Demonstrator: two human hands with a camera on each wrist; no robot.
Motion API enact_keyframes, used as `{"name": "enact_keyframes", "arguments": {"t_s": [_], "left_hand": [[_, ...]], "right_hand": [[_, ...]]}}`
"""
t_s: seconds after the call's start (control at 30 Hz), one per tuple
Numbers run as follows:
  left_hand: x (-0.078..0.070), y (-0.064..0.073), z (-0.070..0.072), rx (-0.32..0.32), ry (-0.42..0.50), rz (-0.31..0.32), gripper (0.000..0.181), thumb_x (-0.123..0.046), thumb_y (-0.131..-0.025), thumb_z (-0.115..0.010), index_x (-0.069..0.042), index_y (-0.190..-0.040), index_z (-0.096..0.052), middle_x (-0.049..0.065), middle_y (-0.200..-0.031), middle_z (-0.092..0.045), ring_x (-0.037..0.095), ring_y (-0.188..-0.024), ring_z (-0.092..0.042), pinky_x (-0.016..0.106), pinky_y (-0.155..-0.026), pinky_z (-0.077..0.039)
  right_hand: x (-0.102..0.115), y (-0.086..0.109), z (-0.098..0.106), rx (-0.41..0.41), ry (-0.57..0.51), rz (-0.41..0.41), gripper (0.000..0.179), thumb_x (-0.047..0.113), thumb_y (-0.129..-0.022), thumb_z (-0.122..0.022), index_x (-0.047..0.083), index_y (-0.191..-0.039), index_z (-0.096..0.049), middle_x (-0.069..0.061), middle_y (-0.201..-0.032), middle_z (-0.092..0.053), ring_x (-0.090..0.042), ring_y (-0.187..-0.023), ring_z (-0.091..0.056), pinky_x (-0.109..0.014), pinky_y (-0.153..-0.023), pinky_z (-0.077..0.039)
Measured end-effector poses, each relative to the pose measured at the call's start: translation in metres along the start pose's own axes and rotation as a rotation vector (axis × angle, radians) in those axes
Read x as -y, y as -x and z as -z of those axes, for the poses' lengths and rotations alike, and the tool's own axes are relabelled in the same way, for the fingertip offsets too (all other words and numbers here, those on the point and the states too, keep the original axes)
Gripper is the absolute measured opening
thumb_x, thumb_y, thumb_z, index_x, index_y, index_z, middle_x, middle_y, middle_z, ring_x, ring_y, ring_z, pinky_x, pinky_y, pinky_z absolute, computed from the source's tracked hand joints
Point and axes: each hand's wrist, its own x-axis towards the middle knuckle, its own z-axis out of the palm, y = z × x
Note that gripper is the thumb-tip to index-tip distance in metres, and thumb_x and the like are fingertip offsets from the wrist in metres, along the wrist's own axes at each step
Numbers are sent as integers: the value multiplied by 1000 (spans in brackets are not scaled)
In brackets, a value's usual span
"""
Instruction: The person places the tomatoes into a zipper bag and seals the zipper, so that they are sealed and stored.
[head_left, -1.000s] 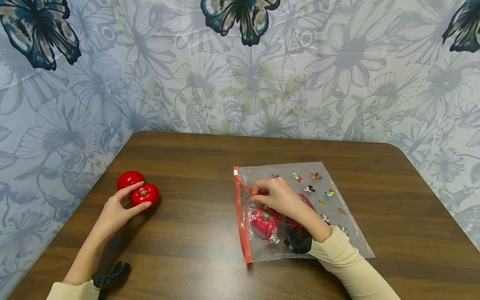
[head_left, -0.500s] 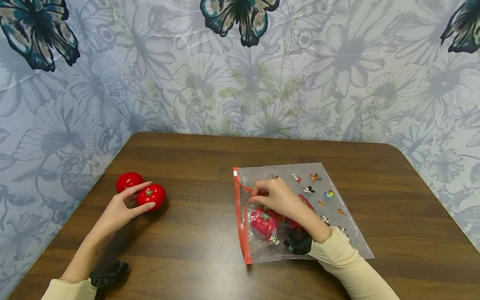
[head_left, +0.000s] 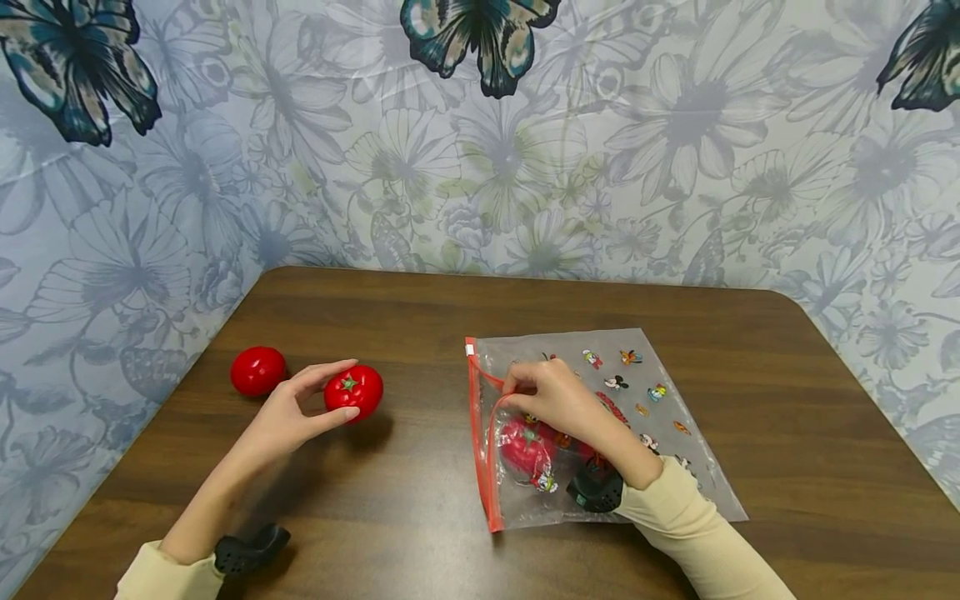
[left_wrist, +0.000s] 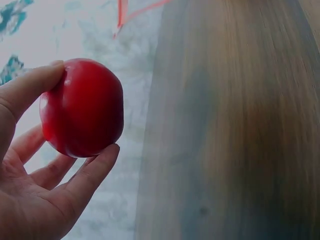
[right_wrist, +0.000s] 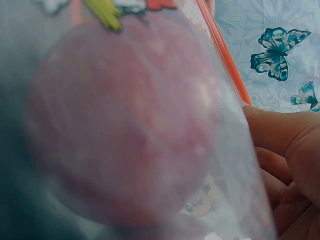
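Observation:
Between the thumb and fingers of my left hand (head_left: 300,408) is a glossy red tomato (head_left: 356,393) with a green star-shaped top. The left wrist view shows the same tomato (left_wrist: 85,107) pinched from both sides. A second red tomato (head_left: 258,371) lies on the table to the left of that hand. My right hand (head_left: 551,396) pinches the red-edged opening of a clear zip bag (head_left: 600,346) printed with cartoon figures, lifting its upper lip. Inside the bag lies another tomato (head_left: 527,446), which fills much of the right wrist view behind the cloudy plastic.
The brown wooden table (head_left: 420,500) has a far edge close to a wall covering (head_left: 525,192) with flowers and butterflies. Dark wrist devices sit at both wrists. The bag lies right of the table's middle, its opening facing left.
My left hand has carried its tomato to the right, away from the second tomato, toward the bag. The right hand and the bag have stayed in place.

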Motion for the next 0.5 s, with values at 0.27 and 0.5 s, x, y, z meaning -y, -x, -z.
{"name": "enact_keyframes", "arguments": {"t_s": [0.27,0.5], "left_hand": [[-18,-11,-29,67,123,-43,57,-12,-78,-78,-9,-130,-54,8,-126,-52,30,-106,-51,34,-78,-52],[-27,-21,-51,119,152,-48,57,-13,-76,-79,-12,-128,-56,5,-125,-52,30,-106,-52,32,-76,-53]], "right_hand": [[1,0,0,1,-6,16,16,8,-80,-74,16,-73,-62,11,-73,-65,0,-62,-56,-23,-53,-46],[0,0,0,-7,-6,16,17,7,-79,-75,15,-73,-62,9,-74,-66,0,-65,-59,-23,-56,-48]]}}
